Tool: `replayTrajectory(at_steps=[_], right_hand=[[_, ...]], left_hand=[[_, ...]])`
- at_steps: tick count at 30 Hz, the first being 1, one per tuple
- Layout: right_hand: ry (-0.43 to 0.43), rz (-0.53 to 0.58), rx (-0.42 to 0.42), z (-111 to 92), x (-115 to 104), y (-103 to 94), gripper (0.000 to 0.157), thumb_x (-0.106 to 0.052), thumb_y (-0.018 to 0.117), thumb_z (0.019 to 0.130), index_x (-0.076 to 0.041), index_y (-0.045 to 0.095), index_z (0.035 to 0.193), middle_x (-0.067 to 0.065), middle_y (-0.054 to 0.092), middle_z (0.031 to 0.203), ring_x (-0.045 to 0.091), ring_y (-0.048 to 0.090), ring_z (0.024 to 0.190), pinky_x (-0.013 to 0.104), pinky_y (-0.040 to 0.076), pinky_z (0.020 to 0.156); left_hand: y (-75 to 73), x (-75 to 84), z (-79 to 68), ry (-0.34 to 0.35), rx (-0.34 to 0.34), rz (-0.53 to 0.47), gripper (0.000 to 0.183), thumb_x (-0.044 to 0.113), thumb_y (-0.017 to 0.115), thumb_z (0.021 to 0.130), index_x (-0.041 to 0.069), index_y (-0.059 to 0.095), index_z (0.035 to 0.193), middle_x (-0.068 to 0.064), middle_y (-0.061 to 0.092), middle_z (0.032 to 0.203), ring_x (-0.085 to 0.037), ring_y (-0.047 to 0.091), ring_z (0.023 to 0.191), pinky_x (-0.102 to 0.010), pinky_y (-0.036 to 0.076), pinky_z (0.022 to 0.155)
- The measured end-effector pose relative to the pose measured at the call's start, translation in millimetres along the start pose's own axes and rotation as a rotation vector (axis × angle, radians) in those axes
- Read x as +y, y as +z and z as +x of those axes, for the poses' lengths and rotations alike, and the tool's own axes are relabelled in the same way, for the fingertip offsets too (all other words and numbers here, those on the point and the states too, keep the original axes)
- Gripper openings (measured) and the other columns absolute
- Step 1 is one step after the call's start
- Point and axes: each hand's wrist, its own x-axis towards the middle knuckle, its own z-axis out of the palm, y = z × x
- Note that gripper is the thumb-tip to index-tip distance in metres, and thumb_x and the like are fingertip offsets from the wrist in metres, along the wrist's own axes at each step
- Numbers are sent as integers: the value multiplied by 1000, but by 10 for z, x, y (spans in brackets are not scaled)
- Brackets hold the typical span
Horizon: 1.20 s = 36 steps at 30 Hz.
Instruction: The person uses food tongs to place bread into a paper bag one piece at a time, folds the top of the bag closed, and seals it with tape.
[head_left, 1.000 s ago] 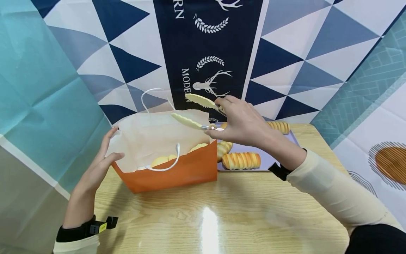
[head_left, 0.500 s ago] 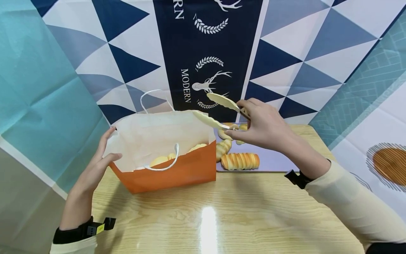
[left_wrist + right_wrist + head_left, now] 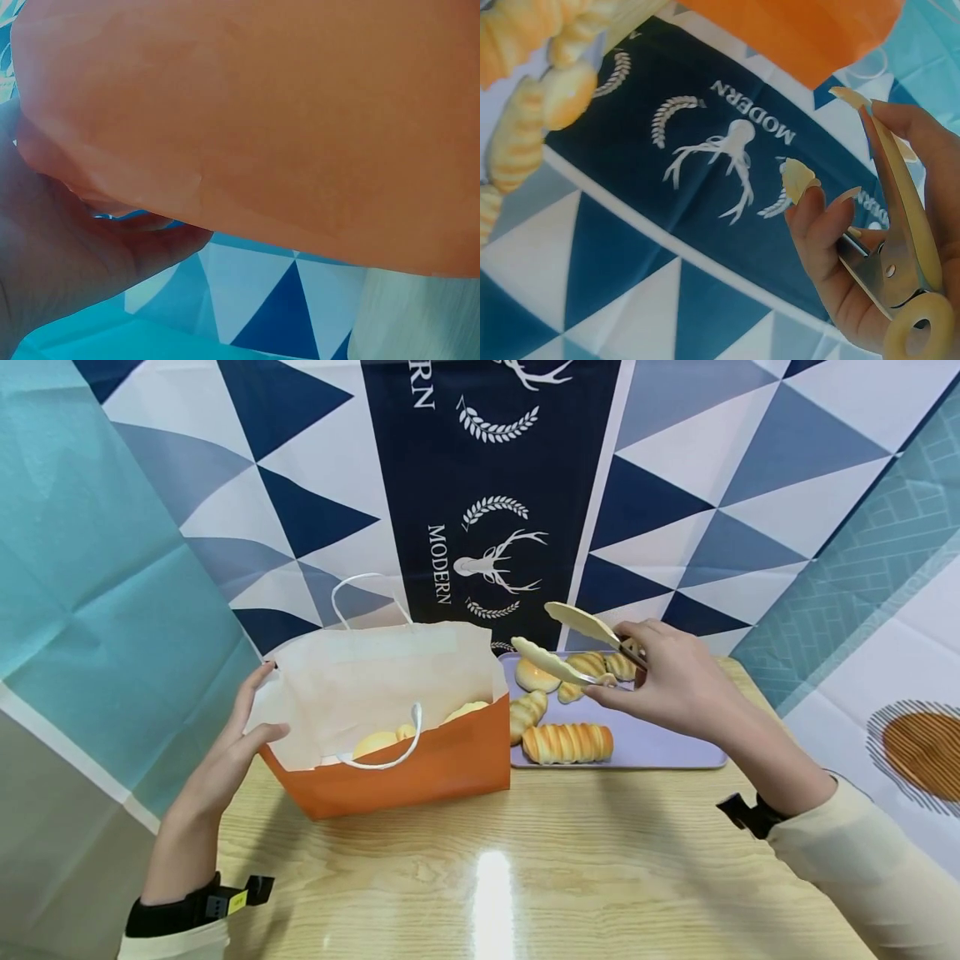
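An orange paper bag (image 3: pixel 405 781) with a pale inside and white handles leans open on the table, yellow bread pieces (image 3: pixel 375 742) showing within. My left hand (image 3: pixel 225 752) grips the left side of its mouth, thumb and fingers at the edge. In the left wrist view the bag's orange side (image 3: pixel 262 135) fills most of the picture. My right hand (image 3: pixel 667 677) holds cream-tipped metal tongs (image 3: pixel 555 663), their tips spread with nothing between them. They hover over the back of a lilac tray (image 3: pixel 660 747). A ridged bread roll (image 3: pixel 567 743) lies at the tray's front.
More bread, including a twisted roll (image 3: pixel 528 714) and a round bun (image 3: pixel 536 677), lies on the tray's left and back. The tray stands right beside the bag on the wooden table (image 3: pixel 420 877). A patterned cloth (image 3: pixel 487 468) hangs behind.
My right hand has moved right with the tongs, from over the bag's mouth to over the tray, uncovering bread there. The left hand and the bag stay in place.
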Motion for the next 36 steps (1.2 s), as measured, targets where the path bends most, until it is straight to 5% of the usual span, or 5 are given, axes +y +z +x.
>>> replayTrajectory(at_steps=[6, 13, 19, 26, 36], right_hand=[[7, -22, -23, -133, 165, 143, 70, -54, 82, 69, -6, 63, 117, 4, 58, 77, 15, 51, 58, 33, 42, 48], [-5, -26, -88, -283, 323, 369, 80, -51, 83, 67, 5, 62, 121, 12, 66, 92, 25, 55, 80, 43, 48, 64], [-22, -22, -139, -382, 428, 527, 72, -52, 82, 69, 3, 65, 112, 6, 63, 82, 19, 52, 69, 40, 44, 61], [1, -3, -201, -491, 536, 729, 80, -57, 80, 69, 5, 65, 117, 15, 69, 99, 24, 62, 85, 47, 54, 70], [7, -40, -256, -565, 639, 901, 77, -50, 81, 68, 4, 64, 120, 14, 68, 103, 26, 63, 87, 49, 54, 71]], left_hand=[[6, 0, -1, -5, -5, 15, 74, 9, 42, 101, 25, -1, 160, 1, -14, 164, -25, -18, 144, -82, -13, 96], [-10, 26, -12, -33, 2, 28, 73, 13, 44, 102, 27, 1, 160, 4, -13, 163, -24, -17, 144, -82, -11, 98], [-1, 36, 11, -43, -6, 23, 73, 13, 44, 102, 27, 2, 159, 6, -14, 163, -23, -16, 144, -81, -9, 99], [1, 4, -5, -47, -1, 23, 74, 11, 44, 101, 27, 1, 160, 2, -15, 163, -24, -18, 144, -81, -10, 98], [2, 10, -4, -57, 6, 20, 75, 11, 45, 101, 30, 3, 159, 4, -14, 163, -23, -18, 144, -81, -10, 99]])
